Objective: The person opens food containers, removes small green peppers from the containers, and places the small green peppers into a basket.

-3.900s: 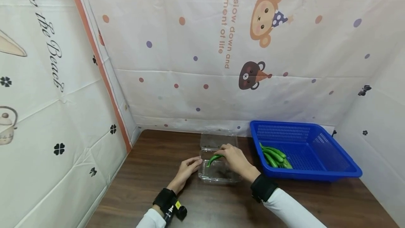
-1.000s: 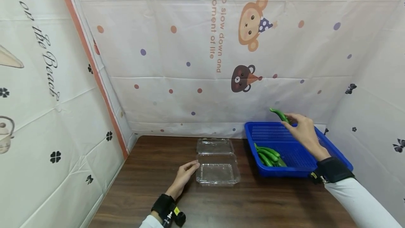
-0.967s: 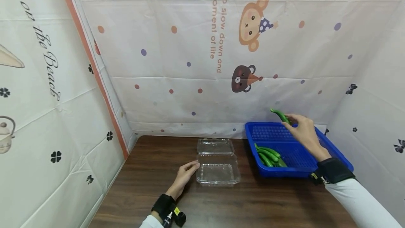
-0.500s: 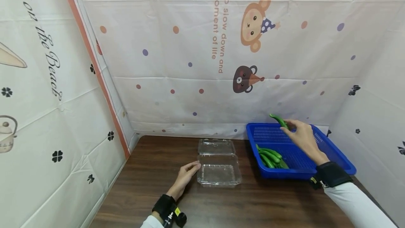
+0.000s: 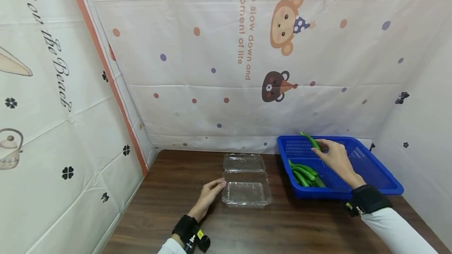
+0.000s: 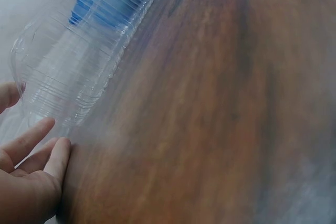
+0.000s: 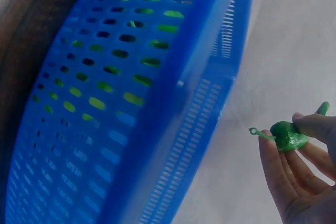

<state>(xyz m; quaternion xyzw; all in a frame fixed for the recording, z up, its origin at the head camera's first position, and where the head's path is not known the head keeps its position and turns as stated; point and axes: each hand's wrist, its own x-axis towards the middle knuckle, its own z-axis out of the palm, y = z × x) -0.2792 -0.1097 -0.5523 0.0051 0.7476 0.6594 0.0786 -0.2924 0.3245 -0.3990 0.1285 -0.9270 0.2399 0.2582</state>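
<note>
A green chili pepper [image 5: 310, 142] is pinched between the thumb and fingers of my right hand [image 5: 335, 160], raised over the blue basket. In the right wrist view the chili pepper [image 7: 289, 136] shows its curled stem beside the fingers. More green chili peppers [image 5: 304, 173] lie in the basket's left part. My left hand [image 5: 207, 198] touches the left edge of a clear plastic clamshell box [image 5: 246, 193], its fingers fairly straight. The box's lid [image 5: 243, 162] is folded back behind its base. In the left wrist view the fingertips meet the box [image 6: 68, 72] at its near end.
The blue plastic basket [image 5: 374, 167] with slotted walls stands at the table's right rear, right of the box. Brown wooden table [image 5: 159, 195] extends in front and to the left. Printed cloth [image 5: 197, 113] hangs behind and on both sides.
From over the clear box, my right hand went to above the basket with a chili pepper in its fingers; it has since lowered slightly. My left hand stays at the box's edge.
</note>
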